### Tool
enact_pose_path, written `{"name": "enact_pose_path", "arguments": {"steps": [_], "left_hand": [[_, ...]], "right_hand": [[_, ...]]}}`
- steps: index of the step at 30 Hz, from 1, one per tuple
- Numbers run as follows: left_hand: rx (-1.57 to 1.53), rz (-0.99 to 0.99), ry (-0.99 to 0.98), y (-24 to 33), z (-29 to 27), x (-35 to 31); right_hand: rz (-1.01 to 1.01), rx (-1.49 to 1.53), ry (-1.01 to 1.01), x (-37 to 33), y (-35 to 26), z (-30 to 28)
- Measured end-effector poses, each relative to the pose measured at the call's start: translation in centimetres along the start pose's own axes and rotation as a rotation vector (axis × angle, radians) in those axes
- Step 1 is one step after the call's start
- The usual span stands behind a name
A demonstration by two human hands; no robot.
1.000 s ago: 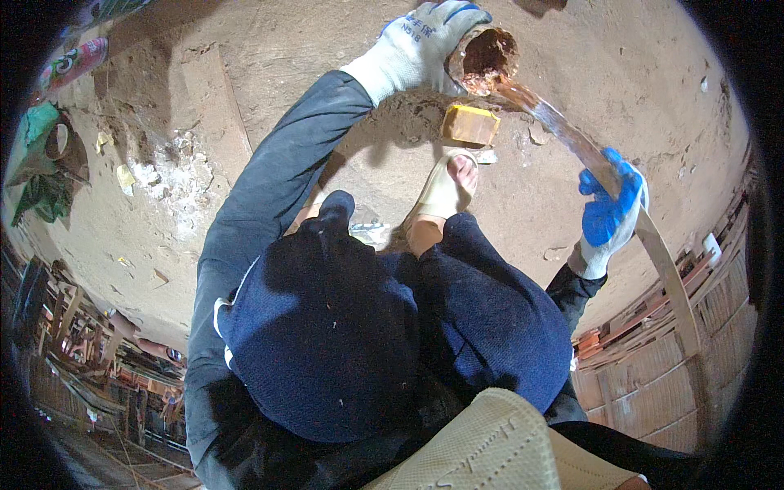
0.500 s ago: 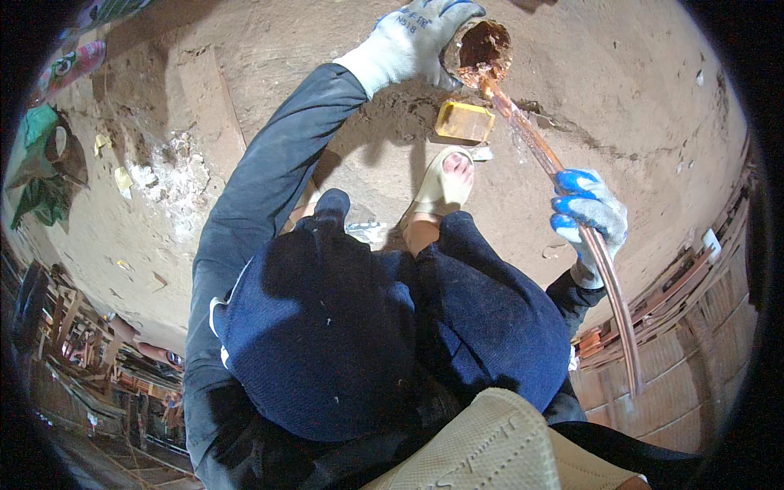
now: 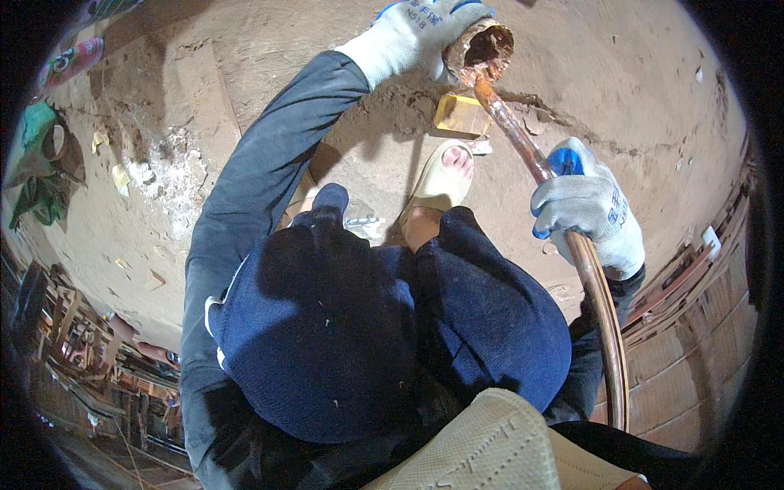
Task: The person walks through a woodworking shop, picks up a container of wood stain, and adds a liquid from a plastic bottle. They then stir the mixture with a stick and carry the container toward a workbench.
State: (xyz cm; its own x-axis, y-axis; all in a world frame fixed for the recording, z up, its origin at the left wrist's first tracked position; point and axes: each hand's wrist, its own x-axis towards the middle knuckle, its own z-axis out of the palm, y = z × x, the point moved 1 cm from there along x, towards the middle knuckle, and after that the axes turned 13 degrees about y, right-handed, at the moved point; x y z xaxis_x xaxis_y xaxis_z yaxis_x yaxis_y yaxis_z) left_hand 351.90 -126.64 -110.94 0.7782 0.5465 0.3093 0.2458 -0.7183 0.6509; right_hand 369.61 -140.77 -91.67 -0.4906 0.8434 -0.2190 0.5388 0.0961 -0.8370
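Note:
At the top of the view my left hand [image 3: 412, 37], in a white glove with blue, is wrapped round a crusted brown, hollow round container [image 3: 488, 42]. Its mouth faces me, and reddish-brown, wet-looking stuff lines the lower rim. My right hand [image 3: 590, 204], gloved in white and blue, has its fingers closed round a long, slightly bent wooden stick [image 3: 600, 302]. The stick's far end, coated reddish-brown, reaches into the container's mouth. Its near end points down past my right knee. The container's outer side is partly hidden by my left hand.
A small yellow box-shaped object [image 3: 461, 116] lies on the dirt ground below the container, close to my sandalled foot [image 3: 445, 175]. White crumbly stuff [image 3: 171, 175] and a green bag [image 3: 41, 163] are at left. Wood scraps [image 3: 73, 327] are piled at lower left.
My right hand has turned, showing more of its back, and looks larger. The stick's near end has swung left and downward. My left hand and the container have barely moved.

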Motion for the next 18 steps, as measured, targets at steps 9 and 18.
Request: {"name": "enact_pose_path", "arguments": {"steps": [9,18], "left_hand": [[-0.144,-0.053,0.112,-0.3,-1.0,-0.9],[-0.38,-0.368,0.44,-1.6,-4.5,-9.0]], "right_hand": [[0.112,0.052,0.41,-5.3,2.4,-0.3],[0.219,-0.59,0.632,-10.1,10.1,4.3]]}}
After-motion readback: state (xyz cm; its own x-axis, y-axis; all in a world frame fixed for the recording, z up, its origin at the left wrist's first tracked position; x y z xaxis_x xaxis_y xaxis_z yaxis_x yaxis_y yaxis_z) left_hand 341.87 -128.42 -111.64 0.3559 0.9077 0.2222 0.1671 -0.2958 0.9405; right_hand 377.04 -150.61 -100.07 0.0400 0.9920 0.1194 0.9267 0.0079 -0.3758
